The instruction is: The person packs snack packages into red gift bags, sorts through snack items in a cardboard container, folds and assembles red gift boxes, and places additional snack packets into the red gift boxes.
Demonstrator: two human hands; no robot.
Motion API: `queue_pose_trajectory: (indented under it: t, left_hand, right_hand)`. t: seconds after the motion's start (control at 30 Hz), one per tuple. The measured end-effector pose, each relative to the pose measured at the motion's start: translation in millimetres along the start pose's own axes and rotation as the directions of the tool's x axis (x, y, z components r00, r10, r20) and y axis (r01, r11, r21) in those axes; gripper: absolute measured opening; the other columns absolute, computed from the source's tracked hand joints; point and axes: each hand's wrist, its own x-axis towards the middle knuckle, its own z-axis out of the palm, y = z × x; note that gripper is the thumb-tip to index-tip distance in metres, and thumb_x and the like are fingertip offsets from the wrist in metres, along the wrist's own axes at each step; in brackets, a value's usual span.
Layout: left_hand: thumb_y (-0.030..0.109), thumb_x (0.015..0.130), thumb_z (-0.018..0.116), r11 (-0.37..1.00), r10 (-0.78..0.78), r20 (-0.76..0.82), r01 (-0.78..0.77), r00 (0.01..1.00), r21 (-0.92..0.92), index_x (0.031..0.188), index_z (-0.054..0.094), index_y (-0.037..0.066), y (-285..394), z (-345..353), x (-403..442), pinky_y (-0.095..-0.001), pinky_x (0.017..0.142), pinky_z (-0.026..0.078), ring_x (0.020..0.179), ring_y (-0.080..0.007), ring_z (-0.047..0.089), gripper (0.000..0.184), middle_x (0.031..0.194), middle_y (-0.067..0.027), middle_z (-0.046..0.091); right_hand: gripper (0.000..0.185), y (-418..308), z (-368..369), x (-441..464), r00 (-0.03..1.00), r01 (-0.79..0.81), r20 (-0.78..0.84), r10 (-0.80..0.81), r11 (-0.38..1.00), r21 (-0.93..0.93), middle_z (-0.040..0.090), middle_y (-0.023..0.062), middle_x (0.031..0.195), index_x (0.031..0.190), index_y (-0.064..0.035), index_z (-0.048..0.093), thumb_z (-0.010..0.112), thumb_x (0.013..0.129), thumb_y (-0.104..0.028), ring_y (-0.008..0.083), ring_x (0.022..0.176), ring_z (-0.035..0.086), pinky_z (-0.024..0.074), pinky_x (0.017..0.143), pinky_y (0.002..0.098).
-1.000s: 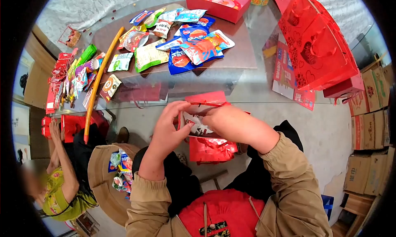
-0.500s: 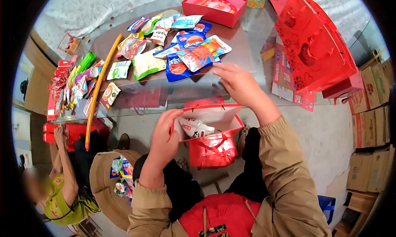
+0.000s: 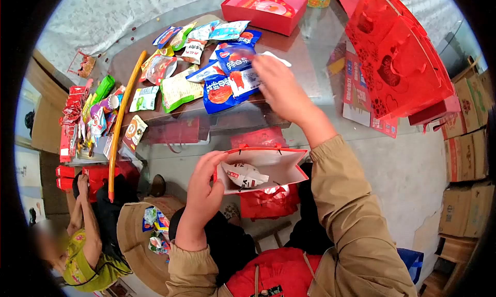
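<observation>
My left hand (image 3: 205, 186) grips the left edge of an open red gift bag (image 3: 279, 168), thumb in front and fingers behind. Inside the bag's white interior lies a white snack packet (image 3: 246, 175). Above the table, my right hand (image 3: 276, 85) reaches over the pile of snack packets, its fingers at the packet with the white edge (image 3: 277, 58); its fingertips are blurred, so its grip is unclear. Blue packets (image 3: 218, 94) lie just left of it. Below the bag, another red bag (image 3: 269, 201) shows partly.
A red box (image 3: 264, 10) sits at the table's back, large red bags (image 3: 398, 64) at the right. An orange stick (image 3: 122, 124) crosses the left edge. A cardboard bin (image 3: 135, 240) holds packets. Another person (image 3: 85, 245) sits at the left; cartons (image 3: 465, 157) stand right.
My right hand has left the bag's opening and moved up to the packets on the table. The red and blue packet on top is now mostly covered or shifted. My left hand stays on the bag.
</observation>
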Motion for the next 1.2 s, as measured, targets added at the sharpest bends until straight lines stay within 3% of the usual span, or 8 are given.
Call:
queue_pose_trajectory:
  t: [0.1, 0.2, 0.37, 0.47, 0.63, 0.8, 1.03, 1.2]
  left_hand:
    - [-0.008, 0.072, 0.043, 0.999, -0.021, 0.003, 0.021, 1.000, -0.030, 0.125, 0.056, 0.000, -1, 0, -1, -0.0374, 0.111, 0.033, 0.128, -0.0318, 0.049, 0.055, 0.128, -0.0177, 0.055]
    - [-0.008, 0.074, 0.043, 1.000, 0.003, -0.014, -0.003, 1.000, -0.010, 0.126, 0.056, -0.001, -4, 2, -1, -0.0368, 0.109, 0.035, 0.126, -0.0321, 0.050, 0.054, 0.128, -0.0179, 0.054]
    - [-0.009, 0.076, 0.043, 1.000, 0.026, -0.022, -0.026, 0.999, -0.017, 0.126, 0.056, -0.001, -7, 5, -3, -0.0356, 0.106, 0.040, 0.123, -0.0321, 0.052, 0.052, 0.129, -0.0179, 0.054]
    - [-0.009, 0.076, 0.044, 1.000, 0.024, -0.058, -0.025, 0.998, -0.009, 0.126, 0.055, -0.001, -5, 6, -6, -0.0353, 0.105, 0.040, 0.122, -0.0316, 0.052, 0.052, 0.128, -0.0175, 0.054]
    - [-0.010, 0.077, 0.045, 0.999, 0.028, -0.058, -0.029, 0.998, -0.022, 0.126, 0.056, -0.001, -4, 5, -5, -0.0347, 0.104, 0.040, 0.121, -0.0313, 0.053, 0.051, 0.128, -0.0173, 0.054]
    - [-0.008, 0.078, 0.047, 0.998, 0.047, -0.061, -0.045, 0.997, 0.035, 0.125, 0.056, -0.001, -15, 7, -5, -0.0348, 0.103, 0.042, 0.119, -0.0321, 0.054, 0.048, 0.126, -0.0173, 0.055]
    - [-0.006, 0.078, 0.046, 0.999, 0.033, -0.051, -0.032, 0.998, 0.032, 0.123, 0.057, -0.002, 2, 6, 0, -0.0352, 0.103, 0.042, 0.119, -0.0326, 0.054, 0.046, 0.125, -0.0175, 0.056]
    - [-0.005, 0.074, 0.045, 1.000, -0.002, -0.036, 0.001, 0.999, -0.014, 0.125, 0.057, -0.001, -2, 7, -1, -0.0367, 0.109, 0.036, 0.124, -0.0321, 0.051, 0.053, 0.127, -0.0177, 0.055]
  right_hand:
    - [0.050, -7, -33, 8, 0.958, -0.087, -0.248, 0.144, 0.970, 0.228, 0.048, 0.0178, 0.144, 0.138, 0.0001, 0.051, 0.061, 0.089, -0.004, 0.0317, 0.134, 0.046, 0.0365, 0.111, 0.0417]
    - [0.052, -41, -77, 17, 0.858, 0.008, -0.308, 0.411, 0.590, 0.808, 0.051, 0.0100, 0.139, 0.138, 0.0031, 0.050, 0.065, 0.089, 0.001, 0.0181, 0.125, 0.052, 0.0433, 0.104, 0.0322]
    - [0.054, -84, -99, 5, 0.869, 0.092, -0.301, 0.393, 0.470, 0.878, 0.052, 0.0110, 0.136, 0.138, 0.0048, 0.049, 0.064, 0.086, 0.004, 0.0183, 0.125, 0.052, 0.0418, 0.105, 0.0320]
    - [0.053, -107, -90, -18, 0.905, -0.080, -0.182, 0.385, 0.575, 0.814, 0.052, 0.0144, 0.136, 0.135, 0.0041, 0.052, 0.066, 0.084, 0.000, 0.0223, 0.130, 0.048, 0.0389, 0.108, 0.0353]
    - [0.039, -121, -62, -54, 0.927, -0.090, -0.224, 0.301, 0.758, 0.646, 0.060, 0.0149, 0.112, 0.114, -0.0036, 0.063, 0.066, 0.076, 0.005, 0.0299, 0.104, 0.060, 0.0494, 0.088, 0.0362]
    - [0.020, -108, -77, -58, 0.966, 0.033, -0.243, 0.092, 0.884, 0.466, 0.059, 0.0076, 0.089, 0.093, -0.0011, 0.063, 0.063, 0.077, 0.010, 0.0163, 0.086, 0.061, 0.0491, 0.072, 0.0261]
    - [0.010, -66, -74, -62, 0.934, -0.223, -0.088, 0.346, 0.758, 0.613, 0.060, 0.0082, 0.097, 0.095, 0.0025, 0.062, 0.057, 0.088, 0.007, 0.0135, 0.080, 0.062, 0.0505, 0.071, 0.0252]
    - [0.019, -32, -58, -61, 0.935, -0.338, 0.092, 0.342, 0.784, 0.521, 0.065, 0.0105, 0.110, 0.107, 0.0018, 0.066, 0.058, 0.090, -0.001, 0.0197, 0.098, 0.064, 0.0510, 0.081, 0.0301]
